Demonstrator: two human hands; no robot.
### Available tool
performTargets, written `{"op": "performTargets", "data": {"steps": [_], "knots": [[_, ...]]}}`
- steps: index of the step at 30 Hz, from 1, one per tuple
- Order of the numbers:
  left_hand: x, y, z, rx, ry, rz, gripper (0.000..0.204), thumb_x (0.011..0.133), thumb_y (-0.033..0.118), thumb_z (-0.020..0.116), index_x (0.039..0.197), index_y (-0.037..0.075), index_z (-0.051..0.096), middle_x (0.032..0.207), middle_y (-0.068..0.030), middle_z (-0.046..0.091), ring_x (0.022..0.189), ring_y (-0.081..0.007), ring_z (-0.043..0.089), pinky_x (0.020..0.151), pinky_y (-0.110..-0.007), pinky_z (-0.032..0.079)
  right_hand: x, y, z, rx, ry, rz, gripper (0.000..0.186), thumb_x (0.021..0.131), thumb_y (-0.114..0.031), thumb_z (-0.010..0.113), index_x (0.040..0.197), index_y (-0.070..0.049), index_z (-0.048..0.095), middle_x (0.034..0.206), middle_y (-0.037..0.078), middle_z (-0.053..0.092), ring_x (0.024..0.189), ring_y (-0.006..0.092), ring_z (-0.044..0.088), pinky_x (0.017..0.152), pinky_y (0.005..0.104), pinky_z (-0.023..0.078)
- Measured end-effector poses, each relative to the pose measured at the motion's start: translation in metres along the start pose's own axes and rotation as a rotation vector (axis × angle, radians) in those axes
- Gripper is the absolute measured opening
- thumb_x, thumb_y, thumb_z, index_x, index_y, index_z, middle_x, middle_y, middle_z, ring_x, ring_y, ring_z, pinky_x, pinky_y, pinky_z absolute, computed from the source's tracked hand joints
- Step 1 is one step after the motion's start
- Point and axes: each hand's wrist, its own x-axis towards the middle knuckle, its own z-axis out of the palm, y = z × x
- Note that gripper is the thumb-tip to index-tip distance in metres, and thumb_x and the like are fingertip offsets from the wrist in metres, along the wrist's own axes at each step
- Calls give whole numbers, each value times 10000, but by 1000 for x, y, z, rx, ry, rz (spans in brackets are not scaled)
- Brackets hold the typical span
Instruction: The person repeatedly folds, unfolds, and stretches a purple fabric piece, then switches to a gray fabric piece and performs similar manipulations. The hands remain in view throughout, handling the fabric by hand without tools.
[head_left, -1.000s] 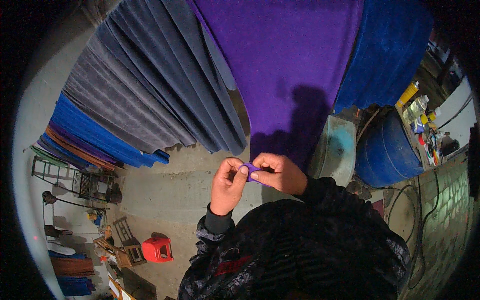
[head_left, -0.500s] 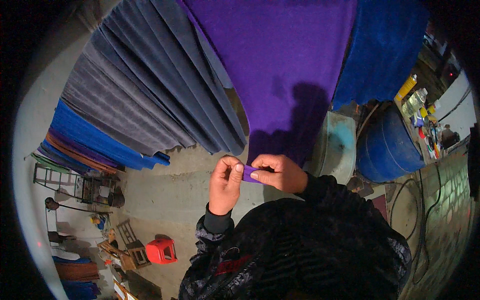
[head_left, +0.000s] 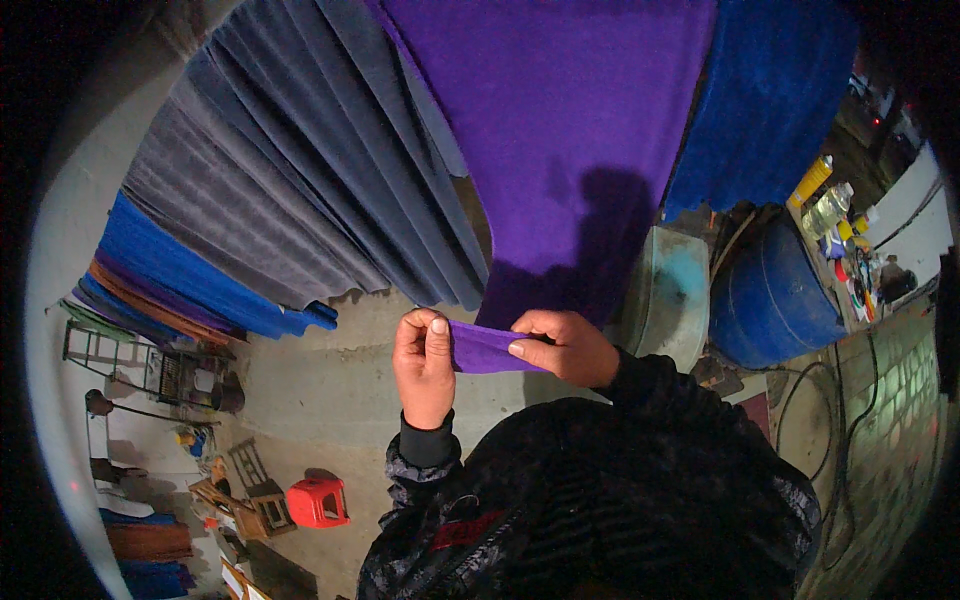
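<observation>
A long purple cloth hangs down in front of me, and its lower end reaches my hands. My left hand pinches the left part of that end between thumb and fingers. Further right, my right hand grips the same edge, thumb toward the left. A short band of the cloth is stretched between the two hands, with a fold along it. Both hands are close in front of my dark jacket. A dark shadow falls over the lower part of the cloth.
Grey cloths hang to the left, a blue cloth to the right. A blue barrel and a pale tub stand at the right, bottles beyond. A red stool and a wooden chair are at lower left.
My left hand has moved left, away from the right hand, while both keep hold of the purple cloth. A wider stretch of its edge now shows between them.
</observation>
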Motion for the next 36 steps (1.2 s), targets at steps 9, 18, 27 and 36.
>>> {"op": "performTargets", "data": {"steps": [9,18,27,36], "knots": [[0,1,-6,-2,-21,-33,142,1102,201,631,1075,64,605,900,65,564,781,-27,482,684,-214,413,0,-2,1,48,-6,19,168,1009,-188,701,1055,-26,710,866,-1,685,827,80,602,751,290,480],[-2,3,-6,-60,-111,-84,141,1096,205,644,1065,72,613,876,80,551,763,-18,455,673,-203,383,4,-4,1,140,-42,12,180,1016,-184,695,1103,-26,685,900,-24,638,851,64,575,759,276,471],[-3,5,1,-52,-227,-96,156,1095,210,646,1097,54,635,895,74,570,790,-18,476,694,-201,400,11,-4,6,202,-47,-51,155,1020,-156,702,1086,-17,677,892,-23,635,841,57,562,752,266,470],[-1,6,5,-31,-249,-100,183,1107,204,622,1196,48,655,909,79,574,799,-12,470,704,-197,393,12,-1,0,197,28,-43,135,1025,-154,685,1062,-25,679,804,-45,593,755,46,526,653,266,417]]}}
